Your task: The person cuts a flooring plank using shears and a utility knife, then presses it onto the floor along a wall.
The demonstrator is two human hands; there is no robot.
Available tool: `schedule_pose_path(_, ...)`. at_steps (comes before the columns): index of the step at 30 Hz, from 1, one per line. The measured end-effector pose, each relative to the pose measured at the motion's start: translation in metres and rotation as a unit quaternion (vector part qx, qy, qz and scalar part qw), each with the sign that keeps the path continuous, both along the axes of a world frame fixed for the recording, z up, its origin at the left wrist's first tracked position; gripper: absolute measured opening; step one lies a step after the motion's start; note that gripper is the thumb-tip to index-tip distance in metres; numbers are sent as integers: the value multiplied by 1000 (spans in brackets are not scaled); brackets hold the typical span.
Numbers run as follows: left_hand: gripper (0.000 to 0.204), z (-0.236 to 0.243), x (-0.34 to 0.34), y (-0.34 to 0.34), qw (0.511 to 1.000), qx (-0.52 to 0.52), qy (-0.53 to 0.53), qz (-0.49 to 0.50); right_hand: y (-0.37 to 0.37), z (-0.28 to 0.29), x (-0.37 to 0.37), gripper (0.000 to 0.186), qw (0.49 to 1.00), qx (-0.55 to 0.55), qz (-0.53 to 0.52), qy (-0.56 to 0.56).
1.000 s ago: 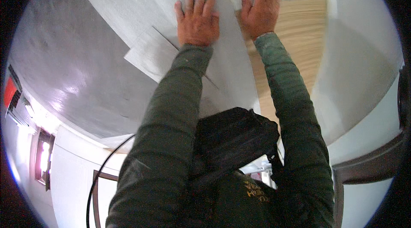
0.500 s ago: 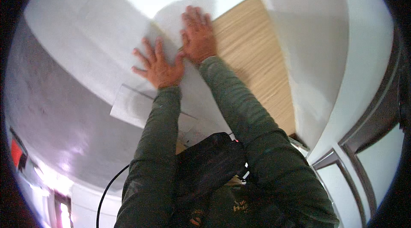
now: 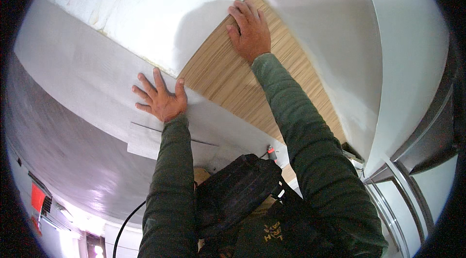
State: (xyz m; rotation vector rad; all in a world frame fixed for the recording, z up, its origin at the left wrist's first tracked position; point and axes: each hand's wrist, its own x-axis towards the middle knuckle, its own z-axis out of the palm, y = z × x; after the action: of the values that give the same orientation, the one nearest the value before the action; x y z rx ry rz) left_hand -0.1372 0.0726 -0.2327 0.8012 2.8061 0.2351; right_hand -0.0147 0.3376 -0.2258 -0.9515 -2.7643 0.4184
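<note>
My left hand (image 3: 164, 99) lies with its fingers spread on a smooth pale grey panel (image 3: 97, 71). Its thumb is close to the near corner of a wood-grain board (image 3: 233, 76). Over on that board rests my right hand (image 3: 251, 30), fingers stretched and slightly bent, the tips at the board's far edge. Beyond this edge a bright white surface (image 3: 141, 10) continues, with the hand's shadow on it. Neither hand holds anything.
Right of the board runs a curved whitish surface (image 3: 335, 40). Dark-framed panels (image 3: 427, 146) stand at the far right. A thin slat (image 3: 143, 139) lies below my left wrist, and a small red-and-dark tool (image 3: 272, 153) shows between my forearms. A black cable (image 3: 124, 221) hangs lower left.
My hands, close together before, are now apart. The right has moved from the white surface's edge onto the board; the left stays spread on the grey panel. More of the board shows.
</note>
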Motion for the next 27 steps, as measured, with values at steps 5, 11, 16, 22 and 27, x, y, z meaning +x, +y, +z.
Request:
schedule_pose_path(5, 79, 3, 7, -2, 1000, -2, -4, -1, 3, 2, 12, 44, 999, -19, -1, 47)
schedule_pose_path(11, 83, -9, 4, -1, 999, -25, 25, -17, 0, -15, 11, 49, 999, 39, -3, 3)
schedule_pose_path(16, 86, -1, -1, 5, 999, -35, -2, -7, -55, -22, -13, 53, 996, 25, -70, 51)
schedule_pose_path(22, 79, 2, -4, 2, 1000, 20, -8, -2, -132, -8, -37, 54, 997, -69, 2, -18)
schedule_pose_path(27, 80, -8, -1, -7, 999, 49, -5, 18, -135, -13, -33, 51, 999, -36, 12, -9)
